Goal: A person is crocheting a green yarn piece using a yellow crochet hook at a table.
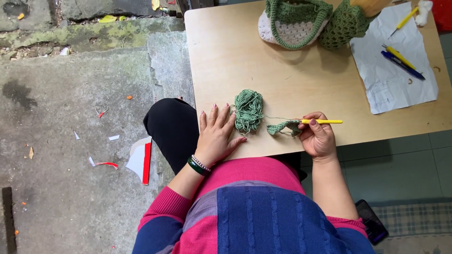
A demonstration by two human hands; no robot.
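Note:
My right hand [318, 136] grips a yellow crochet hook [325, 122] near the table's front edge. A small green crochet piece [284, 127] hangs at the hook's tip, just left of my fingers. A thin strand runs from it to a loose bundle of green yarn [248, 110]. My left hand [217, 134] lies flat on the wooden table [226, 61], fingers spread, its fingertips touching the left side of the yarn bundle. A green bangle and a bead bracelet sit on that wrist.
Two green crocheted bags [295, 21] stand at the table's far edge. A white paper sheet [391, 70] at the right carries yellow and blue pens [402, 61]. A dark phone [372, 221] lies on the floor at the right. Paper scraps [141, 160] litter the concrete at the left.

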